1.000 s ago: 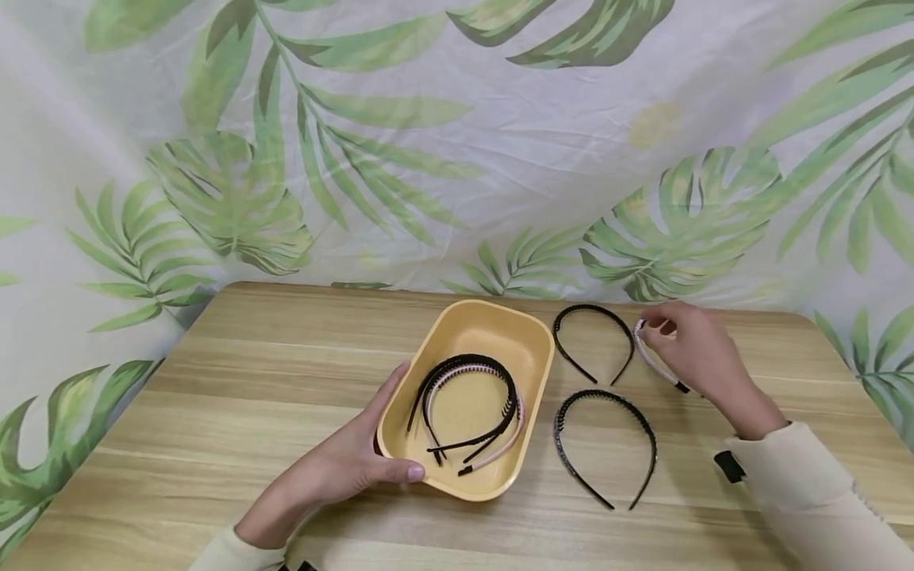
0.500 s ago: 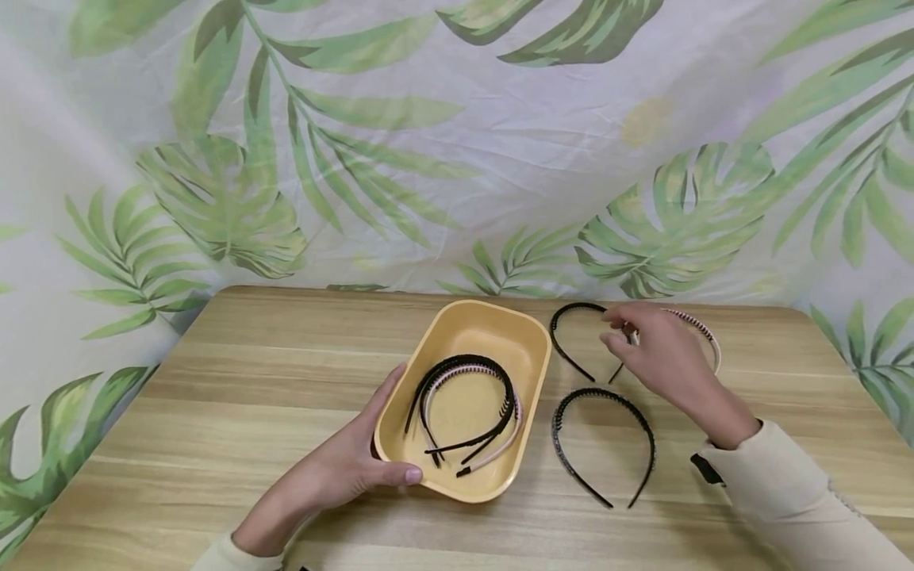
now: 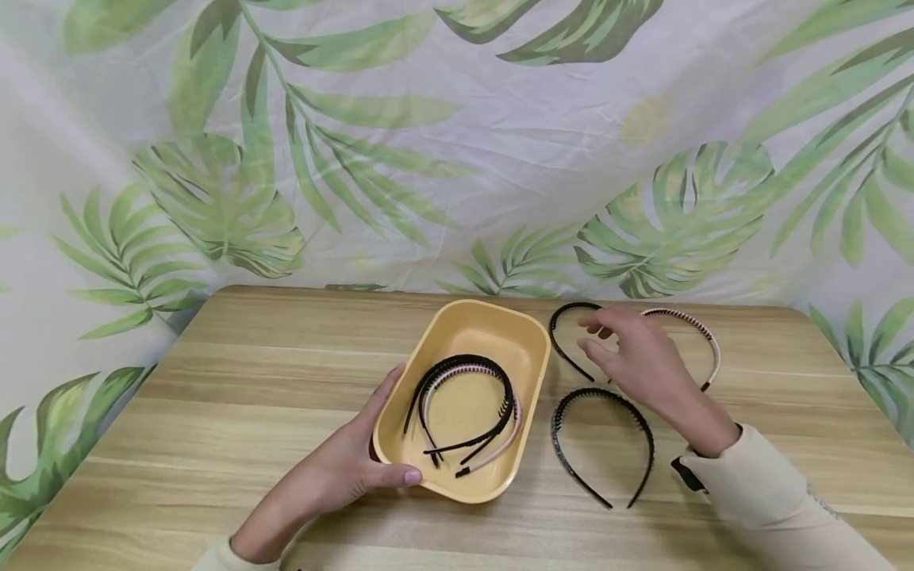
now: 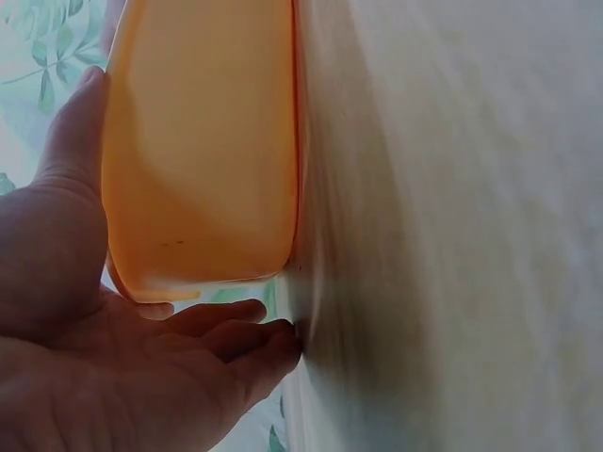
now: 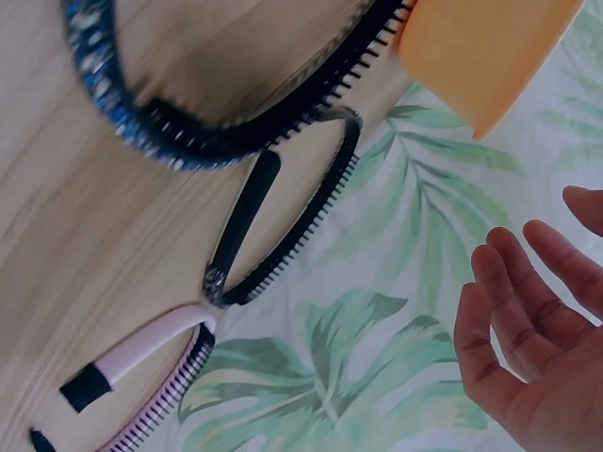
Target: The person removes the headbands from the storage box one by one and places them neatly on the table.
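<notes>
Change: a second ago the right hand (image 3: 639,357) pinched the pale pink plastic headband with a toothed inner edge (image 3: 696,337); now that headband lies free on the bench, and the hand has moved left over the thin black plastic headband at the back (image 3: 564,333).
Right hand: fingers spread and relaxed, holding nothing; in the head view it covers the right half of the thin black headband, and I cannot tell whether the fingertips touch it.
Thin black headband: flat on the light wooden bench (image 3: 286,381), just right of the tray's far corner, its open ends pointing toward the person.
Pink headband: just right of the hand, one end next to an end of the thin black one in the right wrist view.
Left hand (image 3: 343,472): holds the near left corner of the yellow rounded rectangular plastic tray (image 3: 467,321), thumb along the near rim, fingers against the left wall.
Tray contents: black and pink headbands (image 3: 467,404) nested together.
Nearby: a black toothed headband with a glittery band (image 3: 603,444) lies nearer the person, beneath the right wrist.
Backdrop: white cloth printed with green leaves (image 3: 457,143) behind the bench.
</notes>
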Demonstrator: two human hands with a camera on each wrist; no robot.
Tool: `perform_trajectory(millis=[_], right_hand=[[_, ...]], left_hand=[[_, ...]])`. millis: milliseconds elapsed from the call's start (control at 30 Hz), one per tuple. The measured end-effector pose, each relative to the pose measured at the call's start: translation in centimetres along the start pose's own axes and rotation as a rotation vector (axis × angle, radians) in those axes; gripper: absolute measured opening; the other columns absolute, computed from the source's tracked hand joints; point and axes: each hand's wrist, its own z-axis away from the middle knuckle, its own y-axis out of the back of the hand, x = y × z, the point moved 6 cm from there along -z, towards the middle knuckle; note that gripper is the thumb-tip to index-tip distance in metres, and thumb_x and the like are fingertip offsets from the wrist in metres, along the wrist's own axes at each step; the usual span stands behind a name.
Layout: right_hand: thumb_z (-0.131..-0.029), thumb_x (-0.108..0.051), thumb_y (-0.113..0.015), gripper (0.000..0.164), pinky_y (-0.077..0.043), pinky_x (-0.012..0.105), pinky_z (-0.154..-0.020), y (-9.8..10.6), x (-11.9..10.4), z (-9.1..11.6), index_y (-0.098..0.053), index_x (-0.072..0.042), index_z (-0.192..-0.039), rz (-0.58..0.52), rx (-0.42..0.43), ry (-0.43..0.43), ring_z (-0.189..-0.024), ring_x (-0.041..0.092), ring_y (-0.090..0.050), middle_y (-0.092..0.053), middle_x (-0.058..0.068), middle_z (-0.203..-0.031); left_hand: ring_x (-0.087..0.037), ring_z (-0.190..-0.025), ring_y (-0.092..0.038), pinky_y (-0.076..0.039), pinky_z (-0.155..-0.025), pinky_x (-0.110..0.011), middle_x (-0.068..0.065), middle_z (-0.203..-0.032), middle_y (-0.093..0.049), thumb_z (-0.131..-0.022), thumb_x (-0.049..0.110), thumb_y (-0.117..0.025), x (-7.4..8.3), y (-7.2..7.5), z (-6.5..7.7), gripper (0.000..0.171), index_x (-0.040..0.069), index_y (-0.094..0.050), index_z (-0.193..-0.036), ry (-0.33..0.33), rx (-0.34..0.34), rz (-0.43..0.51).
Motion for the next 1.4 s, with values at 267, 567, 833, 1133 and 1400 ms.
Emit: perform_trajectory(millis=[267, 567, 833, 1133, 1400], right_hand=[[-0.095, -0.009, -0.074, 0.02, -0.056, 0.054, -0.082, -0.6, -1.6, 0.0, -0.076, -0.003, -0.114, -0.024, 0.03, 0.072, -0.099, 0.034, -0.07, -0.077, 0.016, -0.111], [-0.092, -0.007, -0.077, 0.02, -0.055, 0.049, -0.083, -1.6, -3.5, -0.2, -0.078, -0.003, -0.111, -0.059, 0.052, 0.138, -0.096, 0.032, -0.07, -0.077, 0.013, -0.108], [-0.091, -0.005, -0.077, 0.021, -0.055, 0.046, -0.081, -3.0, -4.9, -0.5, -0.077, -0.002, -0.111, -0.089, 0.012, 0.148, -0.094, 0.029, -0.069, -0.077, 0.013, -0.106], [-0.09, -0.003, -0.078, 0.026, -0.057, 0.042, -0.08, -4.7, -5.9, -0.8, -0.075, 0.0, -0.116, -0.111, -0.082, 0.128, -0.096, 0.029, -0.069, -0.076, 0.014, -0.112], [-0.089, -0.003, -0.078, 0.029, -0.059, 0.042, -0.084, -6.1, -6.1, -1.5, -0.073, 0.002, -0.118, -0.123, -0.158, 0.108, -0.099, 0.03, -0.07, -0.075, 0.016, -0.118]], left_hand=[[-0.019, -0.106, -0.065, -0.047, -0.097, -0.023, -0.02, -0.15, -0.055, -0.077, 0.035, -0.093, 0.3, 0.2, 0.4, 0.129, 0.039, -0.003, -0.169, 0.018, 0.07, -0.174], [-0.025, -0.131, -0.057, -0.043, -0.111, -0.029, -0.018, -0.165, -0.041, -0.073, 0.043, -0.093, 0.3, 0.2, 0.3, 0.132, 0.035, -0.004, -0.17, -0.008, 0.092, -0.246], [-0.028, -0.137, -0.054, -0.041, -0.114, -0.039, -0.018, -0.167, -0.039, -0.07, 0.047, -0.093, 0.4, 0.3, 0.3, 0.135, 0.035, -0.002, -0.169, 0.005, 0.096, -0.278], [-0.026, -0.134, -0.056, -0.042, -0.114, -0.045, -0.018, -0.165, -0.041, -0.07, 0.048, -0.093, 0.4, 0.3, 0.3, 0.135, 0.037, -0.002, -0.169, 0.004, 0.1, -0.297], [-0.027, -0.136, -0.055, -0.041, -0.115, -0.044, -0.018, -0.164, -0.042, -0.07, 0.046, -0.094, 0.3, 0.3, 0.2, 0.134, 0.037, -0.003, -0.169, 0.014, 0.098, -0.284]])
